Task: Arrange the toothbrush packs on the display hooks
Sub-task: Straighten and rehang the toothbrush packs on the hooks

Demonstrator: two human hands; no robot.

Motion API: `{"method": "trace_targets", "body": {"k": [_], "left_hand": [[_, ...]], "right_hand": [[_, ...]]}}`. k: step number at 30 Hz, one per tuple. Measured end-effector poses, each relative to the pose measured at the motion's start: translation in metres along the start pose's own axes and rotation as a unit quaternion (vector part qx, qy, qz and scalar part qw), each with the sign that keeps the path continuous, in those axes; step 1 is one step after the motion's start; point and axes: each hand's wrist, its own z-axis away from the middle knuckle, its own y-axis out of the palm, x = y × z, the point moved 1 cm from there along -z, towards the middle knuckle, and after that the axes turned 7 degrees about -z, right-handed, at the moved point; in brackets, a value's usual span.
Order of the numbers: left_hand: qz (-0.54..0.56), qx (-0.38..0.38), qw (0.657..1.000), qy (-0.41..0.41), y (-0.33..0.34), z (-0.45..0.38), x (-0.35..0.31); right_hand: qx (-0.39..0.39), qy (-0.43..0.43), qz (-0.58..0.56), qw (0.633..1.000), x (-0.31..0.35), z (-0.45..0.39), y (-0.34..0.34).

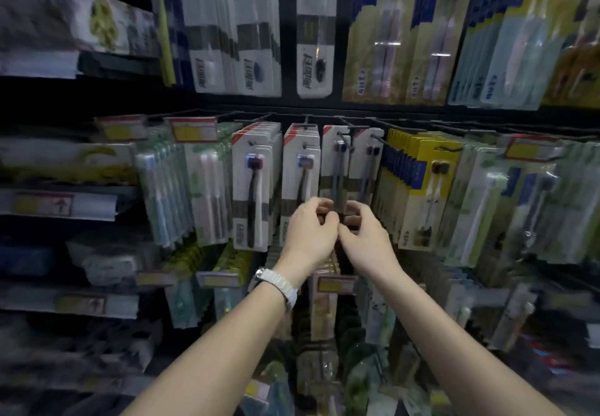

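Toothbrush pack (pixel 337 168), white card, hangs on a display hook (pixel 344 139) at frame center, among other hung packs. Left hand (pixel 308 233) and right hand (pixel 365 237) both curl on its lower end, seemingly pinching it; blur hides fingertips. Wristwatch (pixel 279 282) on left wrist.
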Motion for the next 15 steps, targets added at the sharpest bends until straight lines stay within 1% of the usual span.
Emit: {"method": "trace_targets", "body": {"k": [2,6,11,15], "left_hand": [[-0.007,-0.023,1.0,-0.015,-0.02,0.005,0.01],[-0.025,-0.023,0.998,-0.043,-0.052,0.005,0.025],[-0.014,-0.064,0.996,-0.059,-0.074,0.001,0.043],[-0.01,-0.097,0.993,-0.07,-0.084,-0.003,0.053]], "right_hand": [[0.018,0.015,-0.005,1.0,0.007,0.005,0.01],[0.043,0.036,-0.039,0.998,0.023,0.004,0.033],[0.066,0.054,-0.071,0.994,0.039,-0.001,0.063],[0.08,0.044,-0.071,0.993,0.048,-0.002,0.082]]}}
